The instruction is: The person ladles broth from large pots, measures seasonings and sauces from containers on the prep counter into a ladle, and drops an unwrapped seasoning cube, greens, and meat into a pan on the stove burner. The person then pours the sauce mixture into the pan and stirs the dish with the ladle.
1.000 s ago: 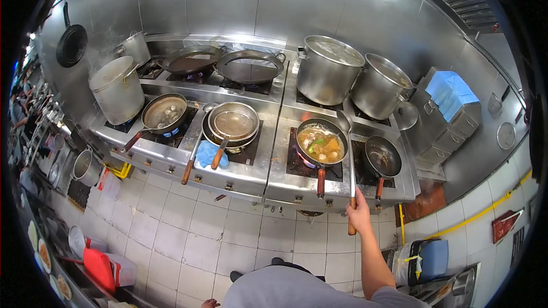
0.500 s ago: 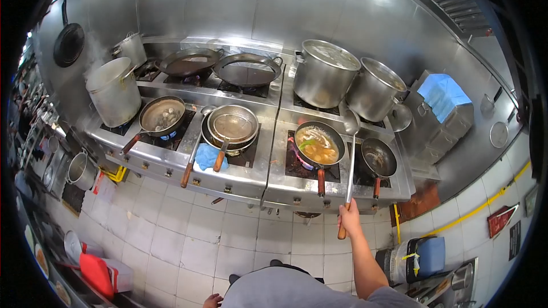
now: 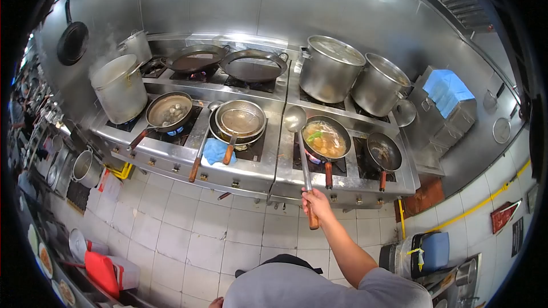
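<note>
My right hand (image 3: 315, 201) is wrapped around the wooden-ended handle of a long metal ladle (image 3: 294, 118). The ladle's bowl is up over the stove, just left of a frying pan of bubbling broth (image 3: 326, 140) with something green in it. To that pan's right sits a dark frying pan (image 3: 383, 153) with a wooden handle. Only a sliver of my left hand (image 3: 216, 303) shows at the bottom edge, beside my grey shirt; its fingers are hidden.
Strainers (image 3: 238, 121) rest on a pan beside a blue cloth (image 3: 216, 151). A pan of round pieces (image 3: 169, 110) is over a lit burner at left. Tall stockpots (image 3: 331, 74) and two wide dark pans (image 3: 253, 66) line the back. A red lid (image 3: 101, 274) is low at left.
My right hand has swung left with the ladle, whose bowl has passed from the broth pan's right side to its left. My left hand has slipped mostly out of view.
</note>
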Demonstrator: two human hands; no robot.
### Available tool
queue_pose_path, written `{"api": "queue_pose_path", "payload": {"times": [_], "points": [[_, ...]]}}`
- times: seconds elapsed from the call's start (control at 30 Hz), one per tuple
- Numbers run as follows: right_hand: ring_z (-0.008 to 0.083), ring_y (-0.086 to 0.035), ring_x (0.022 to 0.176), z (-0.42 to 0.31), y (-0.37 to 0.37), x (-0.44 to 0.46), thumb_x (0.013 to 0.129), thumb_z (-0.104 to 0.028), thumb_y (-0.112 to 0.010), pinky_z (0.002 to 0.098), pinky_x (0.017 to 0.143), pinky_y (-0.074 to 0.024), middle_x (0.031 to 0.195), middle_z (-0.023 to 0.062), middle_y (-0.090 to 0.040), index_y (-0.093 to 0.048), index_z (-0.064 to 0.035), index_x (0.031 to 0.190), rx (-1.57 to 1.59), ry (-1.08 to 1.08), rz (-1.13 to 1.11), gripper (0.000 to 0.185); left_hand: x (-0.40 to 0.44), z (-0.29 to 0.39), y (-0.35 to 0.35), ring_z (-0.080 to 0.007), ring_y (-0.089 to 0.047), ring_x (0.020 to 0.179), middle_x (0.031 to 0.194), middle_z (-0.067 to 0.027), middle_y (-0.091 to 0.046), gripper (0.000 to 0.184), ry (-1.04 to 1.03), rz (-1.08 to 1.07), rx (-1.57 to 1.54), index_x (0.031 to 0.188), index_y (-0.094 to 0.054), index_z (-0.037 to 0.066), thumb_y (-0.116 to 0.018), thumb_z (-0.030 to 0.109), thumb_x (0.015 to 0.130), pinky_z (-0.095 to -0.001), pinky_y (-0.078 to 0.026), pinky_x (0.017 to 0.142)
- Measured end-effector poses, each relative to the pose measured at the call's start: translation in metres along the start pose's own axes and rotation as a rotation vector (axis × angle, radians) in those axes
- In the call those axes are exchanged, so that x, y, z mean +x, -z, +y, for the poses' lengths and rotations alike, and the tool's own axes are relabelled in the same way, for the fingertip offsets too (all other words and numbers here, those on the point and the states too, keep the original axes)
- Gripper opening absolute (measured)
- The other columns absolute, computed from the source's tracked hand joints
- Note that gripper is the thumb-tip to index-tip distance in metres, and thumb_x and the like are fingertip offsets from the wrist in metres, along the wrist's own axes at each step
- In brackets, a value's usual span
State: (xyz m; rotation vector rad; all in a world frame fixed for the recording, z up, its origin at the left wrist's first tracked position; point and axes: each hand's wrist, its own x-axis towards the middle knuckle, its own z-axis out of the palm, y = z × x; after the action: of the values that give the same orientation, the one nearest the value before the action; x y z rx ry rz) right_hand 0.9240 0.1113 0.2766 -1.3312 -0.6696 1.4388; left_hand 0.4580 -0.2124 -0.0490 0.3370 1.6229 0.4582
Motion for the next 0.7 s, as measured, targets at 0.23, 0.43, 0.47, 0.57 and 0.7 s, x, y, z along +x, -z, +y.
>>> {"api": "queue_pose_path", "payload": {"times": [0.23,0.43,0.47,0.57,0.7], "points": [[0.0117,-0.052,0.052,-0.041,0.057,-0.001,0.087,-0.006,-0.052,0.0267,0.043,-0.0447,0.071,0.0023,-0.053,-0.050,-0.0082,0.107,-0.175,0.090,0.225,0.020,-0.021,-0.026,0.008,-0.0240,-0.061,0.086,0.101,-0.0110,-0.063,0.030,0.062,0.076,-0.090,0.117,-0.052,0.008,-0.051,0.023,0.092,-0.0401,-0.050,0.071],[0.0304,-0.065,0.085,-0.086,0.191,0.004,0.079,-0.014,-0.064,0.0391,0.075,-0.0498,0.093,0.0181,-0.066,-0.058,-0.0019,0.113,-1.189,0.420,0.726,0.037,-0.024,-0.027,-0.001,-0.0259,-0.061,0.085,0.100,-0.0116,-0.062,0.029,0.075,0.101,-0.132,0.118,-0.051,0.009,-0.051,0.023,0.092,-0.0422,-0.050,0.069],[0.0355,-0.061,0.101,-0.095,0.192,-0.003,0.078,-0.019,-0.066,0.0407,0.086,-0.0466,0.104,0.0195,-0.065,-0.060,-0.0070,0.116,-1.151,0.269,0.718,0.040,-0.025,-0.024,-0.002,-0.0262,-0.061,0.085,0.100,-0.0117,-0.062,0.029,0.071,0.104,-0.138,0.118,-0.051,0.009,-0.050,0.023,0.092,-0.0426,-0.050,0.068],[0.0356,-0.060,0.101,-0.098,0.198,-0.018,0.078,-0.021,-0.067,0.0426,0.086,-0.0470,0.104,0.0186,-0.065,-0.060,-0.0106,0.116,-1.285,0.172,0.742,0.040,-0.022,-0.004,-0.008,-0.0272,-0.061,0.084,0.099,-0.0120,-0.062,0.029,0.045,0.120,-0.170,0.118,-0.050,0.010,-0.050,0.023,0.092,-0.0436,-0.050,0.067],[0.0357,-0.060,0.098,-0.110,0.196,-0.033,0.078,-0.023,-0.066,0.0451,0.083,-0.0475,0.100,0.0149,-0.066,-0.062,-0.0205,0.114,-1.403,0.085,0.696,0.036,-0.018,0.036,-0.019,-0.0285,-0.061,0.083,0.099,-0.0123,-0.062,0.029,-0.001,0.156,-0.239,0.118,-0.049,0.011,-0.050,0.023,0.092,-0.0450,-0.051,0.066]]}}
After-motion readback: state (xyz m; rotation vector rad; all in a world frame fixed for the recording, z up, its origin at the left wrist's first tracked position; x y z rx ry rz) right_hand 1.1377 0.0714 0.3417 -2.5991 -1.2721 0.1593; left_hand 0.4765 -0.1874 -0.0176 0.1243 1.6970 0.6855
